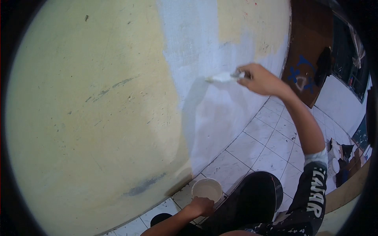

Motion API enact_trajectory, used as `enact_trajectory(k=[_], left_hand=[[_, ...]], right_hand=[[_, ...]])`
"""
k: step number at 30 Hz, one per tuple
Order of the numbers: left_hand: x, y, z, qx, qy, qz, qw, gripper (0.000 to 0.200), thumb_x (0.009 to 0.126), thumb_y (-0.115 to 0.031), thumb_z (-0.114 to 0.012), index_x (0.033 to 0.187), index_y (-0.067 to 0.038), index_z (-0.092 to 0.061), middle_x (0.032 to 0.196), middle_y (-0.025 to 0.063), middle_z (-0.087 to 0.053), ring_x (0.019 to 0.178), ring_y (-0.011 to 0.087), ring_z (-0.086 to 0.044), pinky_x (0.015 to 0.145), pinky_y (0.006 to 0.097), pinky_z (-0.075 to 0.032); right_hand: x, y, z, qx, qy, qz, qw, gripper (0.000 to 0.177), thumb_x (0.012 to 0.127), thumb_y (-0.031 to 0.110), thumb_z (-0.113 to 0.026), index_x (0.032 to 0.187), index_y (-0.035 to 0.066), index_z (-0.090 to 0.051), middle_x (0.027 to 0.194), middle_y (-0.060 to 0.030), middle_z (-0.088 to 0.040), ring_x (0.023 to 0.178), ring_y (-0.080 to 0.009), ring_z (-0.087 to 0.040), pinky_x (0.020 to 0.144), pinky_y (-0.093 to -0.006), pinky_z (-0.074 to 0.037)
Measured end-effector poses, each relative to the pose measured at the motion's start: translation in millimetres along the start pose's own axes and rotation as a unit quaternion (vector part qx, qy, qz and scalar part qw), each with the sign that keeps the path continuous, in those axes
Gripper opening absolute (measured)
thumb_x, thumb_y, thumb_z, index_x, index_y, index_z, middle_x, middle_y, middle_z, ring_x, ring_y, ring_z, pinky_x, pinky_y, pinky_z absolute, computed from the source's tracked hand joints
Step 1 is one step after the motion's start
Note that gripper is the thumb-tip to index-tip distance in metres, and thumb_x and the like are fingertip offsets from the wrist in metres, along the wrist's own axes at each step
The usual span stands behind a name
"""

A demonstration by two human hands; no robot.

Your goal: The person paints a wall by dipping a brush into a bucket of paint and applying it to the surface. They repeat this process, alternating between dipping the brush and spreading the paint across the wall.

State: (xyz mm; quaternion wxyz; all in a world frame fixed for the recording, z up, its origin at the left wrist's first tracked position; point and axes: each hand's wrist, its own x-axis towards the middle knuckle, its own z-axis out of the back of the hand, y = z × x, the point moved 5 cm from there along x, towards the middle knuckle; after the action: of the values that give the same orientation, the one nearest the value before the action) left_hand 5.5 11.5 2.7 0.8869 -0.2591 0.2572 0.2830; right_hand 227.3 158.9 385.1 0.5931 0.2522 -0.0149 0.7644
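My right hand (263, 80) is closed around the handle of a paintbrush (223, 77), raised in front of the wall. The brush lies nearly level, its bristle end pointing left at the white-painted part of the wall (185, 31); whether the tip touches cannot be made out. Low down by the skirting, my left hand (201, 207) grips the near rim of a small round tub (214, 182) with pale liquid inside. Some fingers of that hand are hidden from me. Yellow, scuffed wall (98, 118) fills the left side.
My bent knee (252, 196) in dark trousers is beside the tub, over white floor tiles (271, 137). A brown door with blue marks (309, 39) stands at the right, near a dark window (350, 59). White containers (334, 167) and clutter lie on the floor at far right.
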Motion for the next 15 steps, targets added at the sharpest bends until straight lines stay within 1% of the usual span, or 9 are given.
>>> enact_trajectory(k=[1,3,5,7,9,10,13,15], left_hand=[[1,1,0,0.002,0.005,0.000,1.000,0.044,0.095,-0.041,-0.048,0.111,-0.003,-0.065,0.105,0.0210,-0.068,0.101,0.0378,-0.065,0.086,0.0489,-0.051],[2,2,-2,0.003,0.011,0.003,1.000,0.044,0.095,-0.041,-0.048,0.110,-0.003,-0.065,0.106,0.0210,-0.068,0.101,0.0378,-0.065,0.086,0.0492,-0.051],[2,5,-3,-0.004,-0.001,0.007,1.000,0.045,0.095,-0.042,-0.048,0.110,-0.003,-0.065,0.105,0.0212,-0.068,0.100,0.0381,-0.066,0.086,0.0495,-0.051],[4,8,-4,-0.004,-0.008,0.002,1.000,0.045,0.095,-0.042,-0.047,0.110,-0.003,-0.065,0.104,0.0212,-0.069,0.100,0.0383,-0.066,0.086,0.0493,-0.051],[4,8,-4,-0.005,-0.013,-0.005,1.000,0.046,0.095,-0.043,-0.047,0.110,-0.003,-0.065,0.103,0.0213,-0.069,0.099,0.0384,-0.066,0.086,0.0492,-0.051],[4,8,-4,-0.004,-0.010,-0.002,1.000,0.046,0.095,-0.043,-0.047,0.110,-0.003,-0.065,0.103,0.0215,-0.069,0.099,0.0386,-0.066,0.087,0.0491,-0.051],[-3,6,2,-0.004,-0.009,0.000,1.000,0.046,0.095,-0.042,-0.047,0.109,-0.003,-0.065,0.102,0.0219,-0.069,0.099,0.0387,-0.066,0.087,0.0492,-0.051],[-6,6,2,-0.007,-0.011,-0.001,1.000,0.045,0.095,-0.042,-0.047,0.108,-0.003,-0.066,0.103,0.0221,-0.069,0.099,0.0386,-0.066,0.086,0.0493,-0.051]], right_hand=[[13,3,8,-0.034,-0.019,0.022,0.999,0.024,0.088,0.012,-0.065,0.109,0.001,-0.069,0.066,-0.0050,-0.053,0.064,-0.0124,-0.046,0.062,-0.0304,-0.041],[31,20,39,-0.048,-0.089,0.074,0.992,0.024,0.087,0.015,-0.067,0.107,0.002,-0.071,0.065,-0.0016,-0.054,0.060,-0.0105,-0.047,0.056,-0.0283,-0.040],[52,37,70,-0.040,-0.034,0.066,0.996,0.028,0.086,0.018,-0.069,0.110,0.003,-0.070,0.065,0.0010,-0.054,0.056,-0.0080,-0.047,0.049,-0.0256,-0.038],[61,42,102,-0.069,-0.096,0.050,0.992,0.031,0.087,0.021,-0.068,0.114,0.004,-0.068,0.065,0.0013,-0.055,0.056,-0.0057,-0.047,0.045,-0.0238,-0.035],[53,70,135,-0.004,-0.097,-0.011,0.995,0.026,0.087,0.012,-0.061,0.108,-0.001,-0.069,0.065,-0.0009,-0.055,0.048,-0.0080,-0.042,0.042,-0.0264,-0.031],[40,86,143,0.024,-0.087,0.024,0.996,0.027,0.087,0.011,-0.061,0.110,-0.001,-0.068,0.065,-0.0002,-0.055,0.049,-0.0073,-0.042,0.042,-0.0261,-0.031],[29,89,137,0.043,-0.176,-0.005,0.983,0.026,0.089,0.012,-0.062,0.112,0.002,-0.068,0.067,0.0008,-0.054,0.049,-0.0068,-0.043,0.043,-0.0243,-0.031],[49,34,103,0.005,-0.311,0.036,0.950,0.031,0.089,0.021,-0.066,0.116,0.004,-0.066,0.067,0.0003,-0.055,0.054,-0.0052,-0.046,0.044,-0.0237,-0.034]])
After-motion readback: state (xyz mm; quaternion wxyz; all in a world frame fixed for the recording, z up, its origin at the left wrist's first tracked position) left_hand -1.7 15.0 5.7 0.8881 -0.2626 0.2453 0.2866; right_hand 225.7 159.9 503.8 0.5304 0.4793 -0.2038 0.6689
